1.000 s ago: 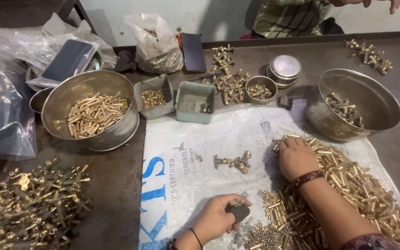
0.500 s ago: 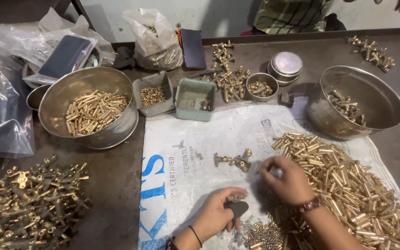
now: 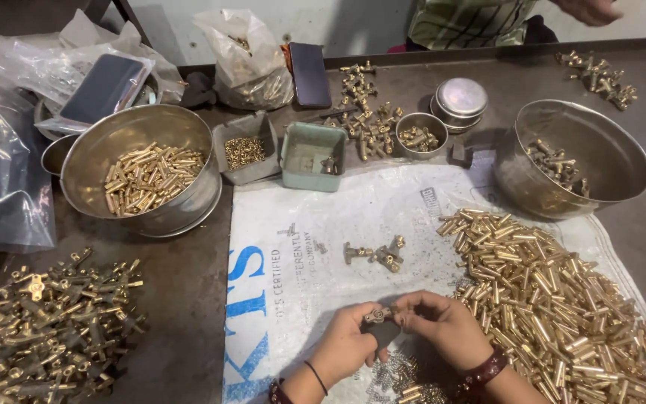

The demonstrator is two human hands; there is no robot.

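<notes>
From the head camera, the left hand and right hand meet low over the white printed sack sheet, fingers pinched closed from both sides on a small brass fitting held just above the sheet.

A large heap of short brass tubes lies just right of the right hand.

The big round steel bowl at left holds more brass tubes in a loose pile. Beside it a grey square tray carries tiny brass bits, and a pale green rectangular tray holds one or two pieces (too small to tell which kind). A small steel cup contains brass parts. The steel bowl at right holds a few darker fittings.

A heap of brass cross-shaped fittings lies on the bare table at lower left.
</notes>
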